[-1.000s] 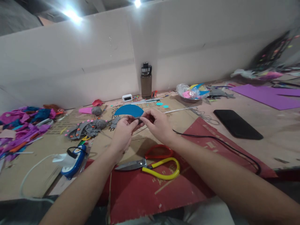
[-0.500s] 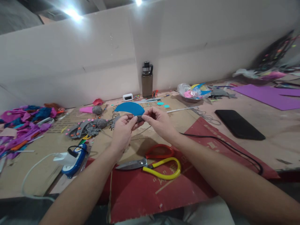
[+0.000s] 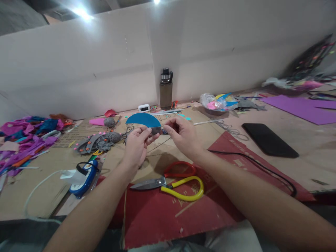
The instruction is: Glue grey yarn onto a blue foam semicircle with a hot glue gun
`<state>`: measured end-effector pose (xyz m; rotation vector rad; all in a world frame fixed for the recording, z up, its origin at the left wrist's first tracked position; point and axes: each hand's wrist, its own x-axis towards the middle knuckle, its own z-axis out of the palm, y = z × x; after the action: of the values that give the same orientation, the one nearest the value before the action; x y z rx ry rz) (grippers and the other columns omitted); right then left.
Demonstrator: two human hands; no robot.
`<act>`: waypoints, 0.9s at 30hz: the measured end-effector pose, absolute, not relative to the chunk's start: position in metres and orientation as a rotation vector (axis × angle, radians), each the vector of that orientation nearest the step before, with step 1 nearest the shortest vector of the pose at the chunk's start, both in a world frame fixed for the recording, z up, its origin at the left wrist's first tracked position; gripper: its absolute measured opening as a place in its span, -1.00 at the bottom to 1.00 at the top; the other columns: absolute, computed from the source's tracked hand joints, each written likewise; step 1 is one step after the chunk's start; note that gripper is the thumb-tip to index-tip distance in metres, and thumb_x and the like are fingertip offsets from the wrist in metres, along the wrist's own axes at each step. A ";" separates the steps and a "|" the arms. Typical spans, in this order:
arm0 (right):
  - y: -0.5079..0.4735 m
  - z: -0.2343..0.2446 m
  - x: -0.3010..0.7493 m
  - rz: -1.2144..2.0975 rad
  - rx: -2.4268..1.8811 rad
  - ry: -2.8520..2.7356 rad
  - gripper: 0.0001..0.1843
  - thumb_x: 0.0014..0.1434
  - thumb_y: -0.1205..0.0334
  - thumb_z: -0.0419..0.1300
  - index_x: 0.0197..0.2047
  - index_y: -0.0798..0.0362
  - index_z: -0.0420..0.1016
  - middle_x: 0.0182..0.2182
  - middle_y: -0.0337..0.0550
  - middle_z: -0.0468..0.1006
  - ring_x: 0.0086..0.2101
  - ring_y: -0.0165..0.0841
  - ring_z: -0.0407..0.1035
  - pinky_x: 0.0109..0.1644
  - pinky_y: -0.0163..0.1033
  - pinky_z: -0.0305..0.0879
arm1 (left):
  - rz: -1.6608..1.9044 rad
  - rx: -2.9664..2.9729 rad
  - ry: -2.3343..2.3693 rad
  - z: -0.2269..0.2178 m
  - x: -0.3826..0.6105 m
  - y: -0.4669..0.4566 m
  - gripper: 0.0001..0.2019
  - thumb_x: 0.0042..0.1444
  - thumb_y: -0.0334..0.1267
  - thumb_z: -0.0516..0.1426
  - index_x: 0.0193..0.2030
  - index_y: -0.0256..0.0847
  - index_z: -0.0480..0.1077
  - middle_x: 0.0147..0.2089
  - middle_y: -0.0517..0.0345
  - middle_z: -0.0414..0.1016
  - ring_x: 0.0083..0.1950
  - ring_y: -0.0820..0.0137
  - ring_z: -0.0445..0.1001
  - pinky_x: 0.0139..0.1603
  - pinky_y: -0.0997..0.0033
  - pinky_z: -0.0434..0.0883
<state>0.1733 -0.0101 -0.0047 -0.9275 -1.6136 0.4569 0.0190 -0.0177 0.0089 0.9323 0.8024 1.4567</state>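
My left hand (image 3: pixel 137 145) pinches the lower edge of a blue crescent-shaped sheet piece (image 3: pixel 143 119), which curves up above the fingers. A dark grey strip (image 3: pixel 156 130) shows at the piece's right end, between thumb and fingers. Just right of it, apart from the piece, my right hand (image 3: pixel 183 136) has thumb and forefinger closed together; whatever sits between them is too small to make out. Below both hands, scissors (image 3: pixel 181 185) with one red and one yellow handle lie on red cardboard (image 3: pixel 149 224), blades pointing left.
A bottle (image 3: pixel 166 91) stands by the wall. A black phone (image 3: pixel 269 140) and a purple sheet (image 3: pixel 296 108) lie at right, near a bowl (image 3: pixel 216 111) of wrapped pieces. Coloured scraps (image 3: pixel 28 140), grey strips with pins (image 3: pixel 94 143) and a blue power strip (image 3: pixel 85 180) occupy the left.
My right hand has moved off the end of the blue piece, slightly to the right. The grey strip there is now more visible. My left hand keeps its hold.
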 end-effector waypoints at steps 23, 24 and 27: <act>0.001 -0.008 0.169 1.363 -0.687 -1.241 -0.82 -0.05 0.17 0.28 -0.41 0.07 0.42 -0.53 -0.32 0.38 -0.62 -0.58 0.05 -0.57 -0.36 -0.10 | 1.247 0.929 0.765 0.009 0.011 -0.014 -0.87 -0.06 -0.37 0.22 -0.36 -0.28 0.35 -0.34 0.09 0.54 -0.34 0.39 0.54 -0.40 0.45 0.53; 0.000 -0.008 0.169 1.387 -0.675 -1.229 -0.82 -0.06 0.18 0.29 -0.41 0.07 0.42 -0.54 -0.32 0.38 -0.62 -0.59 0.04 -0.57 -0.36 -0.11 | 1.230 0.916 0.760 0.009 0.011 -0.013 -0.88 -0.05 -0.38 0.21 -0.35 -0.29 0.35 -0.34 0.08 0.54 -0.34 0.40 0.54 -0.38 0.44 0.54; -0.002 -0.007 0.168 1.474 -0.610 -1.202 -0.80 -0.09 0.18 0.33 -0.43 0.07 0.41 -0.56 -0.34 0.36 -0.62 -0.59 0.04 -0.56 -0.38 -0.13 | 1.175 0.839 0.745 0.007 0.008 -0.010 -0.94 -0.01 -0.41 0.17 -0.36 -0.32 0.37 -0.41 0.08 0.52 -0.41 0.47 0.52 -0.36 0.49 0.54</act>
<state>0.1682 -0.0024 -0.0068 -0.6103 -1.2022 1.4743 0.0080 -0.0098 0.0072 0.8389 0.7450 1.1750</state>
